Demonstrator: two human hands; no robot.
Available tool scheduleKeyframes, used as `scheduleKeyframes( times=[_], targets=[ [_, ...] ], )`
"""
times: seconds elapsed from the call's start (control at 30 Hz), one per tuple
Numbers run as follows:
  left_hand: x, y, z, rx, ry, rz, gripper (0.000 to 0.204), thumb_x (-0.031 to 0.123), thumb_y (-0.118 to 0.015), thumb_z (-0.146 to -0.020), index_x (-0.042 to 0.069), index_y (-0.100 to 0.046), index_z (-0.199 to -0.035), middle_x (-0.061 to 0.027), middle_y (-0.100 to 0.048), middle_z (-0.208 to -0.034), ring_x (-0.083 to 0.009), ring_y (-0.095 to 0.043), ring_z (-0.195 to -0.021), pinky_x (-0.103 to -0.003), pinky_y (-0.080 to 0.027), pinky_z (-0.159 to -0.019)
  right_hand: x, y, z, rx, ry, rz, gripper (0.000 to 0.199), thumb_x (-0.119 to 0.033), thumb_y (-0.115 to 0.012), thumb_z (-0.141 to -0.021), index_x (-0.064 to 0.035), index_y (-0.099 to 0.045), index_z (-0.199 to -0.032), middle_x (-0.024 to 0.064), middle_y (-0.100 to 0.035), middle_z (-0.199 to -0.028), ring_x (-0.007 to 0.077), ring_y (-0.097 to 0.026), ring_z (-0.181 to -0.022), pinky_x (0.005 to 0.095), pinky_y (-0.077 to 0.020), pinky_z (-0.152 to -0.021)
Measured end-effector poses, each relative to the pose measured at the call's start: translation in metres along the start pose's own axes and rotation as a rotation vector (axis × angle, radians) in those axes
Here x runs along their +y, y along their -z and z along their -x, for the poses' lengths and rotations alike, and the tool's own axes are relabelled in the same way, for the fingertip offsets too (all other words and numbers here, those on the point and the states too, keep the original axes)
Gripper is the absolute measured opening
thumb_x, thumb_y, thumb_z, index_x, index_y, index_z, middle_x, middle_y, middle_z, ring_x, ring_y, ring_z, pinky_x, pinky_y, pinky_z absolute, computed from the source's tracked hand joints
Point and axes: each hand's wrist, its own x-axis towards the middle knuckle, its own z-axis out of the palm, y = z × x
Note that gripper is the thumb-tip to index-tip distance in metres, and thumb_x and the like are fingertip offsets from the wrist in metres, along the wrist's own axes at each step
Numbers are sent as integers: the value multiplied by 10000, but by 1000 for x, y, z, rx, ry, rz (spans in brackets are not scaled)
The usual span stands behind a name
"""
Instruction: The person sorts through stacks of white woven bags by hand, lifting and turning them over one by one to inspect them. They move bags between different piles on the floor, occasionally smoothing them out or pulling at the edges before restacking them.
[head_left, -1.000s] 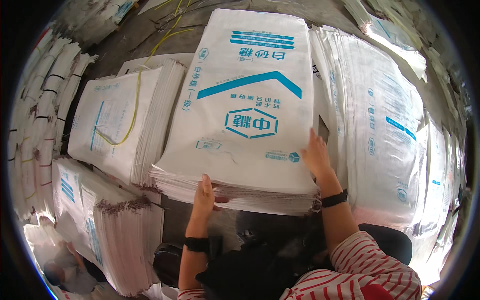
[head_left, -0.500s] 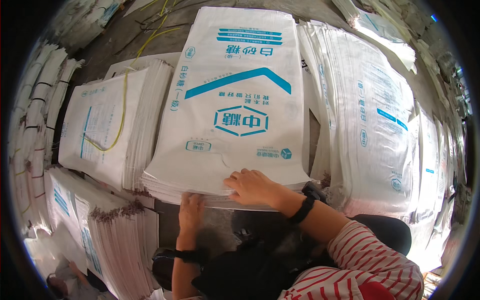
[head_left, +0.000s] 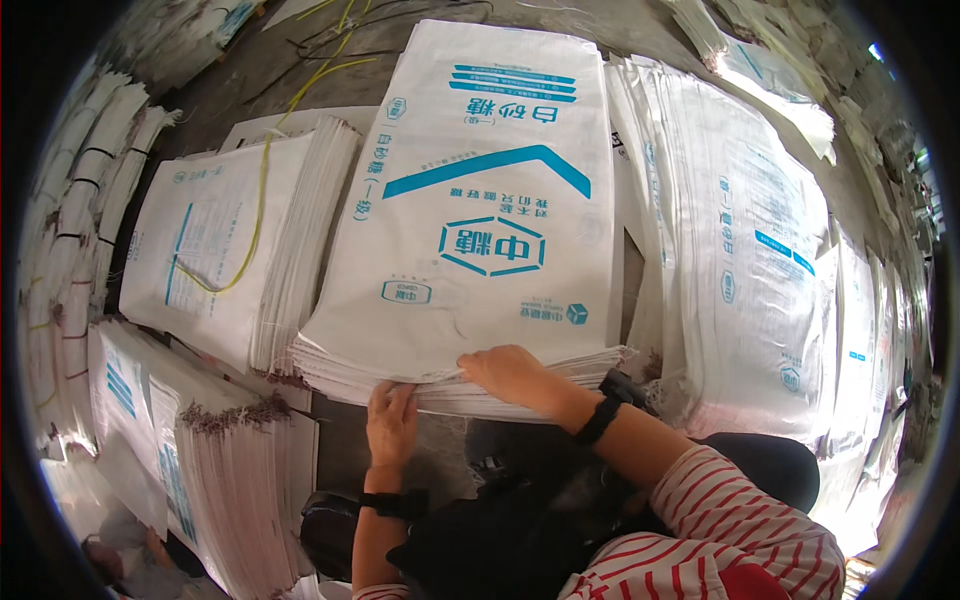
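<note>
A thick stack of white woven sacks (head_left: 480,200) with blue print lies flat in front of me. My left hand (head_left: 392,422) presses against the stack's near edge at the lower left, fingers at the layered sack ends. My right hand (head_left: 512,370) rests on the near edge just right of it, fingers curled over the top sacks and lifting their ends slightly. Both wrists wear black bands.
Another stack of white sacks (head_left: 215,250) with a yellow cord across it lies to the left. More stacks (head_left: 740,240) fill the right side. Bundled sacks (head_left: 200,460) stand at the lower left. Bare concrete floor (head_left: 270,70) shows at the far end.
My right hand has come from the stack's right edge to the near edge, beside my left hand. My left hand has stayed at the near edge, shifting slightly.
</note>
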Motion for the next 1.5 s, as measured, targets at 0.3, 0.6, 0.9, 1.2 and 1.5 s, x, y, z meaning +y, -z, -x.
scheduleKeyframes(
  times=[0.3,0.6,0.9,1.2,1.5],
  targets=[
    [-8,15,-39,103,18,-299,183,202,-579,-913,69,-652,-1015,-135,-633,-1116,-359,-610,-944,-461,-506,-799,10,5,12,21,-89,-214,262,-297,-537,-955,-47,-608,-924,201,-659,-809,421,-631,-776,524,-465,-691],
    [-17,25,-57,56,281,-140,215,196,-567,-926,73,-606,-1098,-123,-645,-1025,-356,-631,-949,-447,-503,-792,13,9,6,35,-178,-259,270,-288,-543,-956,-32,-617,-916,218,-661,-815,430,-631,-814,520,-469,-723],
    [-19,31,-61,18,68,-378,169,124,-629,-870,107,-636,-1037,-100,-592,-1094,-329,-584,-1013,-418,-513,-769,16,2,6,64,-68,-228,227,-279,-556,-942,-60,-619,-940,200,-662,-802,417,-636,-807,513,-479,-721],
    [-22,38,-60,77,-207,-463,142,88,-653,-848,75,-637,-989,-139,-530,-1216,-363,-508,-1084,-536,-321,-1029,17,3,11,52,-74,-148,212,-273,-549,-934,-76,-630,-939,178,-676,-810,392,-655,-799,508,-492,-702],
    [-84,40,-126,83,30,-580,310,282,-574,-940,17,-678,-1064,-145,-655,-1118,-319,-564,-1064,-492,-406,-927,3,27,19,-51,-143,-170,253,-289,-563,-904,-70,-643,-1001,181,-689,-924,375,-665,-886,489,-508,-770]
  ],
)
